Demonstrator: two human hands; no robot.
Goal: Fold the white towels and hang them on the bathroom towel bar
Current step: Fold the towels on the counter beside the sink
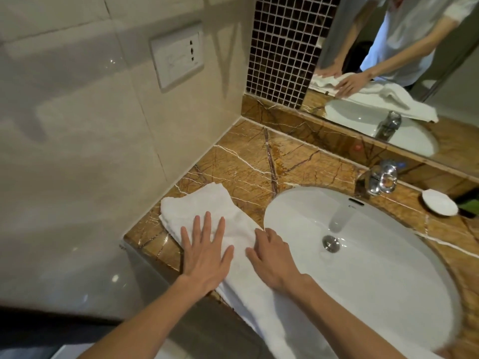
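Head view gave us the tiled wall (77,151) first, pale and glossy, filling the left half, with a white socket plate (177,56) set into it. Next in size came the brown veined marble desk (259,161), wrapping around an oval white sink (375,268). Above the desk's back edge ran a mirror (453,86), bordered on its left by a strip of dark mosaic tile (282,47); in the mirror we saw a reflection of a person's arms and a towel.

We found the white towel (207,200) lying as a long band on the desk, left of the sink. Its far end sat near the wall, partly folded over itself; its near end ran along the front edge of the desk and over the sink's rim toward the bottom of the frame.

We had both hands on the towel. Our left hand (204,257) lay flat, palm down, fingers (197,226) spread and open, gripping nothing. Our right hand (272,257) rested just beside it at the sink's rim, fingers curled down onto the cloth; we could not tell whether they pinched it.

Smaller still, a chrome faucet (375,180) stood behind the sink, a white soap dish (439,202) sat to its right, and a metal drain (331,243) showed in the bowl.
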